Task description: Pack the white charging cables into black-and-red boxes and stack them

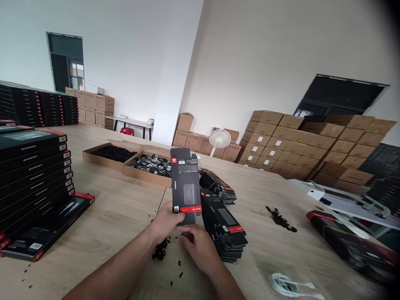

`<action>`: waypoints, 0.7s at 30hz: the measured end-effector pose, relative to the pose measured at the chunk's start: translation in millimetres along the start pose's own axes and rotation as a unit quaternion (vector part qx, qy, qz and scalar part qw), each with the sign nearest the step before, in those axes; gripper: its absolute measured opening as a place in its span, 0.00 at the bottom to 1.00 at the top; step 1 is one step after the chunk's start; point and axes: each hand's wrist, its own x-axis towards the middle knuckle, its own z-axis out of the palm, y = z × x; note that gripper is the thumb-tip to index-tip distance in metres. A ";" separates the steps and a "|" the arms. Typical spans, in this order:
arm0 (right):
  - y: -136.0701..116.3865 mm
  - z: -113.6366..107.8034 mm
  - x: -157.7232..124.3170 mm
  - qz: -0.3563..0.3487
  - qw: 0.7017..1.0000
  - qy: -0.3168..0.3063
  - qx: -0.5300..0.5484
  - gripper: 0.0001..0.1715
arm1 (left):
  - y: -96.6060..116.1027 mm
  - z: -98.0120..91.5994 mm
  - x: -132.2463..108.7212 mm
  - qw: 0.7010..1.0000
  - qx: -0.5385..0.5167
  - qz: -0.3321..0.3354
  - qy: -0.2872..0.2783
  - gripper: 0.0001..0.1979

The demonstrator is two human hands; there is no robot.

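Note:
My left hand [167, 220] grips the lower left corner of a flat black printed carton [179, 183], thumb on its face. The carton is held upright, with a red stripe near its bottom and a window-like panel. Just below its bottom edge is my right hand [200, 248], fingers curled and thumb drawn in; what the fingertips pinch, if anything, is hidden. A stack of similar flat cartons [223, 225] lies beside my right hand, with a banded bundle of cartons [217, 185] behind it. Small black scraps [160, 250] are heaped under my left wrist.
Shallow cardboard trays of black pieces [112, 153] and round black-and-white pieces [151, 164] stand farther back. Tall black box stacks [34, 166] fill the left. At right lie black scraps [281, 218], a banded carton bundle [346, 237] and a white cable [286, 285].

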 end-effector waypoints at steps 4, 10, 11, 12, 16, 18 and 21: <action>-2.8 -2.6 -2.7 0.007 0.999 -0.025 -0.039 0.07 | -5.0 -4.0 5.6 0.999 0.028 0.004 0.029 0.15; -0.9 -16.1 -1.2 -0.029 0.990 -0.034 0.136 0.08 | -12.7 -7.9 8.4 0.996 0.066 0.008 0.057 0.15; -1.1 -18.9 -0.2 -0.016 0.982 -0.032 0.183 0.09 | -14.6 -8.5 8.2 0.996 0.073 0.005 0.054 0.14; -1.3 -21.4 0.7 0.000 0.974 -0.019 0.225 0.10 | -16.5 -9.1 7.9 0.996 0.080 0.002 0.048 0.12; -2.1 -24.0 2.4 0.034 0.954 0.083 0.287 0.11 | -22.0 -10.7 5.9 0.994 0.110 -0.003 0.005 0.12; -1.7 -20.3 2.3 0.029 0.958 0.117 0.259 0.10 | -22.8 -9.3 4.4 0.993 0.121 0.004 -0.016 0.12; 0.5 -12.7 2.1 0.006 0.971 0.148 0.187 0.10 | -22.5 -4.5 1.3 0.991 0.127 0.017 -0.036 0.13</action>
